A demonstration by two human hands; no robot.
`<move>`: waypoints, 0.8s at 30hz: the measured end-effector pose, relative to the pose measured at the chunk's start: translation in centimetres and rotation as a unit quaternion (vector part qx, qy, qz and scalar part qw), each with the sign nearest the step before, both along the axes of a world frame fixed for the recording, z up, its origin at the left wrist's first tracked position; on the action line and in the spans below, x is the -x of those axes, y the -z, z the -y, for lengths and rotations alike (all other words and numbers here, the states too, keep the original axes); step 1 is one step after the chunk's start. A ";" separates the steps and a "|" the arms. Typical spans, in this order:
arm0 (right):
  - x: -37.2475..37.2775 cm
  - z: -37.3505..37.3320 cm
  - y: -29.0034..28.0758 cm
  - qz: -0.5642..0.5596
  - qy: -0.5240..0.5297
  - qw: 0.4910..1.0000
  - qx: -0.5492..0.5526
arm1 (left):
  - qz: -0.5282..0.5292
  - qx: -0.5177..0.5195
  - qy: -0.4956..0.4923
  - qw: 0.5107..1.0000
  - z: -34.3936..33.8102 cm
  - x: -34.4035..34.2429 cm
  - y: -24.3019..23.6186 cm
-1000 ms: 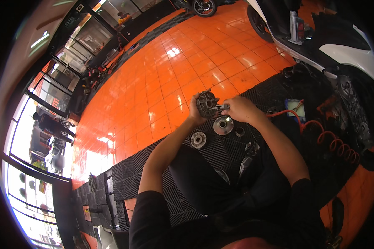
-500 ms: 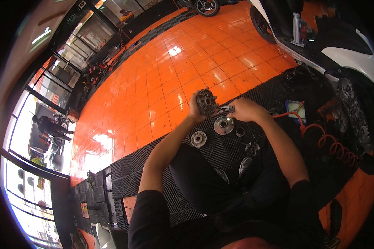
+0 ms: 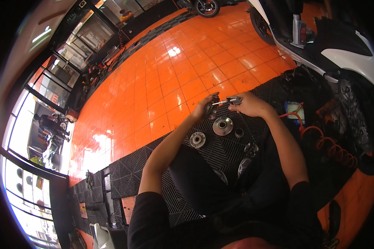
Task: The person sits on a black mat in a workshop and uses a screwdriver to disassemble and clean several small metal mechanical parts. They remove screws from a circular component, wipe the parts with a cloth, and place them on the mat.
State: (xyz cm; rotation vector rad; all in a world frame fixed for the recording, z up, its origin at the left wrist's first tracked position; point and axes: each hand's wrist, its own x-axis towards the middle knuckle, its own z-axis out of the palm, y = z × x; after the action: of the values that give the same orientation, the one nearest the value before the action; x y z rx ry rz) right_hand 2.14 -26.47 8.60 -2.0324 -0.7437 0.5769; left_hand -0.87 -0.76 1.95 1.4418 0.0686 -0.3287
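Observation:
My left hand (image 3: 201, 108) is closed around a dark round metal part (image 3: 212, 104), now tilted nearly edge-on and partly hidden by my fingers. My right hand (image 3: 247, 103) grips a silver air gun (image 3: 234, 100), its thin nozzle pointed at that part. Just below, on the black ridged mat (image 3: 149, 168), lie a silver cone-faced disc (image 3: 222, 126), a perforated round plate (image 3: 197, 140), a small ring (image 3: 239, 133) and some small parts (image 3: 251, 149), partly in shadow.
A white-and-black scooter (image 3: 345, 62) with a bottle on it stands at right. A coiled orange hose (image 3: 328, 141) runs beside a rectangular tray (image 3: 302, 112). Orange tiles (image 3: 162, 70) lie ahead. A person (image 3: 52, 124) stands by motorcycles at left, another (image 3: 126, 16) is far back.
The dark part in my left hand has turned from face-on to nearly edge-on. My right hand has risen slightly and moved right, with the silver nozzle now showing more clearly.

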 end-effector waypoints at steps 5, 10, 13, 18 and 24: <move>-0.6 0.4 -0.3 0.071 0.049 0.996 -0.003 | -0.015 0.108 0.108 0.988 -2.9 1.0 -0.3; -1.2 1.9 -0.4 0.041 0.034 0.998 -0.020 | -0.038 0.246 0.111 0.962 -3.0 1.2 -2.1; -1.2 2.0 -0.4 0.034 0.039 0.998 -0.034 | 0.000 0.325 0.130 0.937 -3.2 1.2 -2.5; 0.0 1.3 -1.5 0.013 0.036 0.999 -0.009 | 0.016 0.392 0.050 0.918 -3.4 1.9 -3.2; 0.3 0.7 -0.9 0.019 0.003 1.000 -0.013 | 0.066 0.486 -0.008 0.871 -2.1 1.8 -3.6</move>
State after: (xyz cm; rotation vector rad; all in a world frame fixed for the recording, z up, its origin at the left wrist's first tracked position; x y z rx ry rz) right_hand 1.85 -27.17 9.49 -2.0268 -0.7626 0.5242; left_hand -2.63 1.38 5.54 0.4507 -0.1800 -0.1951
